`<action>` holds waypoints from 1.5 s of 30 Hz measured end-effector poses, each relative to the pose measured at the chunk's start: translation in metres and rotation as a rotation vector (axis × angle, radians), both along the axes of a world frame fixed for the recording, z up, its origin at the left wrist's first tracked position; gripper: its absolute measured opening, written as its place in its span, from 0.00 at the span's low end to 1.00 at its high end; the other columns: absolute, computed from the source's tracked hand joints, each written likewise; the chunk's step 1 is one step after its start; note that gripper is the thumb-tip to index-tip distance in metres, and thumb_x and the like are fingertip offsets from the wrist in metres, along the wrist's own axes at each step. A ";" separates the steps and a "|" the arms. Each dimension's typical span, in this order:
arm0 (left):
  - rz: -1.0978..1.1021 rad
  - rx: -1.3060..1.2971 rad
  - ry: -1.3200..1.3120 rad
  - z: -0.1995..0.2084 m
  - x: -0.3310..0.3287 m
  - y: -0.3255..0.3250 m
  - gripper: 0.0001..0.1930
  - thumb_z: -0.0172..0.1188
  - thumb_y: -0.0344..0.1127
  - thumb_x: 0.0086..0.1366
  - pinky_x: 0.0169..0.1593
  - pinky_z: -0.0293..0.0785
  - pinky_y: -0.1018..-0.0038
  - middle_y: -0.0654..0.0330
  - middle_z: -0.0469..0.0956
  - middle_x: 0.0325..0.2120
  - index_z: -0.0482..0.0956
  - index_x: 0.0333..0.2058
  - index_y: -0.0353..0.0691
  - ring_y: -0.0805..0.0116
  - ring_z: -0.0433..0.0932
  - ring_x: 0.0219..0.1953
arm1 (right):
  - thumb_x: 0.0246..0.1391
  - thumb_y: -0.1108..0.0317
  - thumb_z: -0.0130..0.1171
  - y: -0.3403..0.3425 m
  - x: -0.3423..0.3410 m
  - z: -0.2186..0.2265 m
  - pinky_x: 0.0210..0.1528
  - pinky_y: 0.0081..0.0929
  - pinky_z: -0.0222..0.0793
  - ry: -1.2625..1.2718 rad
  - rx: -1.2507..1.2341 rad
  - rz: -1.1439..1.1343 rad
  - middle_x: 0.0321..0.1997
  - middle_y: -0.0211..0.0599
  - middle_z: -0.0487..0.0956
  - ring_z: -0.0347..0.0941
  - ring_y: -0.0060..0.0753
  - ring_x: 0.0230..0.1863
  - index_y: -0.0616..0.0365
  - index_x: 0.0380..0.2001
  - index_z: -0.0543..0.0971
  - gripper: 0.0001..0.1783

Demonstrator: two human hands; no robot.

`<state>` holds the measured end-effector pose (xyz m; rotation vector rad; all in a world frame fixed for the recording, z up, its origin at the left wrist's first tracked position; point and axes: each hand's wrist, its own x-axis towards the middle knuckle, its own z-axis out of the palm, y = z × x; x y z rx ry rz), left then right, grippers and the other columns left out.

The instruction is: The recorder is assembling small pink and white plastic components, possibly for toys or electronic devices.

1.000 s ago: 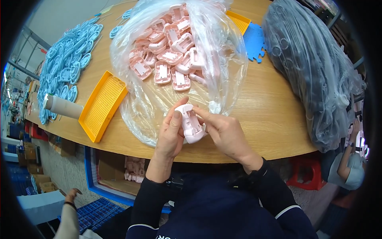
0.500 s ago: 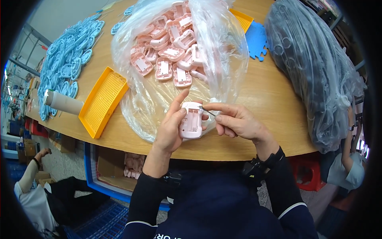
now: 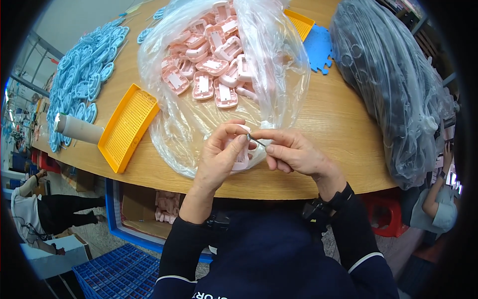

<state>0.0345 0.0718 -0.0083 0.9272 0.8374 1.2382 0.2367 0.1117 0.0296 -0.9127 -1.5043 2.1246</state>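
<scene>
A pale pink plastic casing is in my left hand, over the near part of a clear plastic bag. My left thumb and forefinger close over its upper end and hide much of it. Between the thumb and forefinger of my right hand is a thin dark rod-like tool. Its tip touches the casing's upper edge, right by my left thumb tip. Whether a small part lies under the tip I cannot make out. Beyond my hands, many similar pink casings lie piled in the open bag.
A yellow perforated tray and a whitish roll lie at the left, before a heap of light-blue parts. Grey bagged goods fill the right side. A blue-rimmed crate stands below the table edge. Other people are at both sides.
My left thumb and forefinger have moved over the casing's upper end to the tool tip, covering the casing's open recess. The person at the left has moved farther off.
</scene>
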 end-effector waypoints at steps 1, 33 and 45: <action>-0.002 0.001 0.000 0.001 0.000 0.001 0.09 0.51 0.30 0.67 0.39 0.81 0.69 0.55 0.65 0.53 0.71 0.44 0.37 0.62 0.78 0.42 | 0.61 0.71 0.44 -0.002 0.000 0.000 0.18 0.11 0.57 0.000 0.001 -0.002 0.19 0.25 0.72 0.61 0.11 0.16 0.51 0.58 0.70 0.21; -0.101 -0.199 -0.261 0.011 0.017 -0.008 0.29 0.36 0.34 0.69 0.50 0.75 0.63 0.46 0.67 0.54 0.40 0.66 0.39 0.58 0.74 0.51 | 0.55 0.74 0.53 0.009 -0.011 -0.003 0.32 0.19 0.69 -0.235 0.548 -0.146 0.29 0.30 0.73 0.71 0.19 0.29 0.66 0.32 0.74 0.05; -0.081 -0.216 -0.210 0.011 0.020 -0.013 0.33 0.40 0.25 0.61 0.61 0.60 0.69 0.50 0.60 0.59 0.42 0.65 0.31 0.64 0.64 0.58 | 0.47 0.73 0.58 -0.004 -0.019 0.010 0.30 0.36 0.69 -0.554 1.106 -0.185 0.31 0.42 0.72 0.73 0.46 0.28 0.61 0.29 0.74 0.05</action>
